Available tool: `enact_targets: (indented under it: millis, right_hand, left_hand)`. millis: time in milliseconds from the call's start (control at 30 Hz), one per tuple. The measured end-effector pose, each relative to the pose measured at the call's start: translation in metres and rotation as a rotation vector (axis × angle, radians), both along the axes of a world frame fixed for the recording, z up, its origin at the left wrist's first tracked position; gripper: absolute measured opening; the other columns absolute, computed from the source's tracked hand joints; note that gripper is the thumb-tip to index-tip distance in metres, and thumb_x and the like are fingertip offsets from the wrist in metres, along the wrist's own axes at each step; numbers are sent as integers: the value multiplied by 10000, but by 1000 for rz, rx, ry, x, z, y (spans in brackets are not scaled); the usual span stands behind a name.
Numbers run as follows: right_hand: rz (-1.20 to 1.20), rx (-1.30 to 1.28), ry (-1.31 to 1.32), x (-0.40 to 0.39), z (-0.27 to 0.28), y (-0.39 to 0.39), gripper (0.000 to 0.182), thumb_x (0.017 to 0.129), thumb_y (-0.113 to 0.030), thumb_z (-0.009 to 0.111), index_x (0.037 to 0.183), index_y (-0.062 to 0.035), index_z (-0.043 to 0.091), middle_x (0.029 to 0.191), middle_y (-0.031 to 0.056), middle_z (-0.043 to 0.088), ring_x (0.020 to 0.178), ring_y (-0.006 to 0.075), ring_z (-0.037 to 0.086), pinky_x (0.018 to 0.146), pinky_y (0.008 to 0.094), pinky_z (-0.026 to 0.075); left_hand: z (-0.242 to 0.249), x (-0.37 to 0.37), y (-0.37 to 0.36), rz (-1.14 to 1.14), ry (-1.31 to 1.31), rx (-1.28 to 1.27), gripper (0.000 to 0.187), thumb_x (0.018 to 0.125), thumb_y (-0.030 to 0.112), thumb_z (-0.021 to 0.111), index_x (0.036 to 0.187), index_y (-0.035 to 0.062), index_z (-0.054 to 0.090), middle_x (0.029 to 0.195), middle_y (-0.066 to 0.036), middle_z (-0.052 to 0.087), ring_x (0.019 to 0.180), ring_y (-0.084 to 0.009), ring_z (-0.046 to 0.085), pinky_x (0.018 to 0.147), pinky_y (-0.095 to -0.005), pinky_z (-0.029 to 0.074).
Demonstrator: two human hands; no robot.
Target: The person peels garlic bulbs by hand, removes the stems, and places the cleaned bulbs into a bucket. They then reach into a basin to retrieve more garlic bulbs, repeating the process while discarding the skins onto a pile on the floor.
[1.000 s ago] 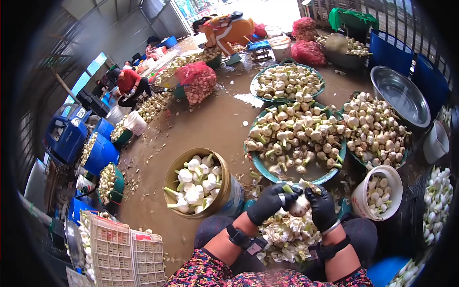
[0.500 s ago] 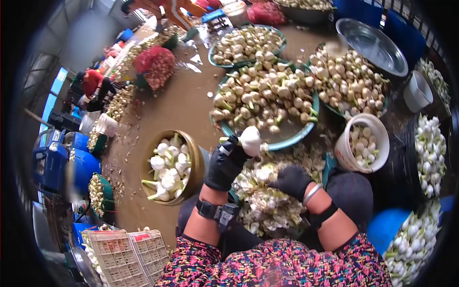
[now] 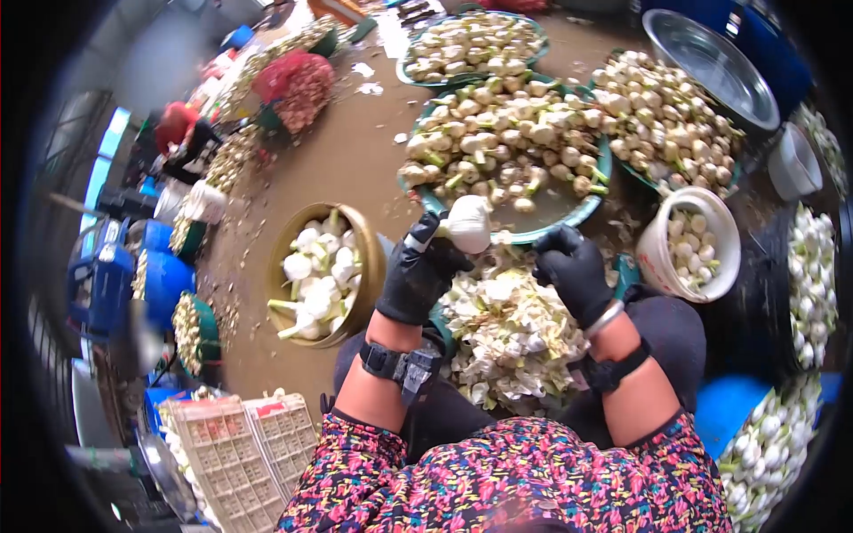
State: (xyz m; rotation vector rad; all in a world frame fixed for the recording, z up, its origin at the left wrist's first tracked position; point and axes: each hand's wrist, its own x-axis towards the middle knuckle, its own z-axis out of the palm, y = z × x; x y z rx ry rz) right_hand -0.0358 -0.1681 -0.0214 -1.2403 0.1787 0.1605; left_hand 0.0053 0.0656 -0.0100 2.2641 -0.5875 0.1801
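Lifting off the heap since half a second ago, the gloved right hand (image 3: 573,271) is now hovering beside the bulb, fingers loosely curled and holding nothing visible, while the left hand (image 3: 418,275) is staying raised with its grip unchanged. That left hand is pinching a peeled white garlic bulb (image 3: 469,224) between thumb and fingertips, just above the near rim of the teal basin (image 3: 498,233); the bulb's long axis is standing roughly upright in the picture, though which end carries the stem cannot be told. Between the person's knees, directly under both hands, a pile of peelings (image 3: 514,333) is spreading across the lap. To the left, a brass-coloured tub (image 3: 366,266) is holding cleaned bulbs with green stalks; to the right, a white bucket (image 3: 656,258) is carrying a few more. Beyond the bulb, unpeeled garlic is filling the teal basin, crowding the space ahead of the hands, and further basins are lying behind it. Farther off on the wet floor, a red mesh sack (image 3: 298,84) is resting near a crouching person in red (image 3: 173,129).
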Motion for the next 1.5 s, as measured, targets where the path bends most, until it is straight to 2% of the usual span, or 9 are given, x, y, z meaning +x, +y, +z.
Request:
enact_targets:
  millis: [67, 200, 467, 600, 667, 800, 1133, 1400, 1500]
  right_hand:
    - [65, -411, -233, -5, -19, 4, 106, 710, -88, 533, 778, -25, 586, 660, 73, 583, 613, 162, 563, 611, 287, 462]
    - [146, -438, -103, -10, -13, 2, 134, 739, -100, 575, 834, -5, 586, 749, 88, 613, 676, 150, 575, 642, 281, 464]
    - [251, -505, -159, -11, -18, 13, 139, 746, -101, 601, 836, 4, 585, 730, 74, 599, 674, 132, 561, 641, 275, 462]
    - [258, -592, -154, -13, -3, 11, 164, 785, -142, 610, 895, -22, 593, 744, 52, 615, 680, 113, 550, 638, 278, 455]
    - [301, -593, -106, -12, -1, 11, 217, 792, -166, 600, 943, -11, 596, 785, 91, 637, 714, 129, 581, 665, 287, 464]
    - [290, -602, -125, -17, -9, 15, 318, 744, -267, 613, 934, -13, 619, 764, 181, 627, 727, 312, 613, 676, 371, 478]
    - [273, -717, -247, -10, 15, -8, 311, 767, -268, 597, 974, -36, 605, 850, 180, 612, 786, 353, 581, 713, 426, 463]
    - [303, -604, -66, -7, 24, -15, 348, 761, -291, 613, 997, -35, 605, 853, 196, 610, 798, 358, 587, 714, 407, 468]
    - [214, -686, -4, -11, 25, -11, 390, 753, -314, 621, 1031, -42, 594, 895, 201, 620, 823, 357, 597, 741, 404, 470]
  left_hand:
    - [40, -1, 18, 70, -203, 164, 246, 860, 192, 557, 1039, 23, 562, 806, -77, 599, 650, -201, 614, 599, -326, 524]
    - [74, 6, 109, 349, 127, -678, 152, 841, 77, 580, 984, 24, 578, 836, -54, 610, 689, -136, 588, 611, -292, 509]
    - [19, -4, 218, 484, -84, 416, 172, 764, 156, 653, 858, 13, 652, 847, -134, 666, 786, -203, 642, 690, -319, 484]
    - [71, 19, 143, 444, 265, -150, 117, 797, 112, 611, 792, 0, 647, 678, -75, 620, 605, -174, 573, 600, -280, 453]
    - [72, 45, 99, 130, 101, 182, 160, 803, 87, 554, 873, -25, 644, 740, -50, 618, 670, -120, 578, 624, -251, 461]
    - [-10, 106, 15, -125, 229, 265, 226, 761, 134, 632, 957, 24, 645, 904, -165, 645, 828, -276, 622, 754, -335, 480]
    - [-240, 222, -76, 315, 424, 446, 639, 698, 363, 654, 1187, 1, 460, 1128, -255, 527, 1072, -376, 501, 913, -408, 414]
    - [-217, 180, -68, 175, 582, 267, 302, 734, 316, 626, 952, 112, 671, 925, -138, 651, 878, -270, 624, 793, -360, 475]
    - [-150, 155, -62, 139, 956, -443, 160, 793, 128, 586, 921, 36, 616, 762, -56, 612, 640, -138, 572, 598, -283, 477]
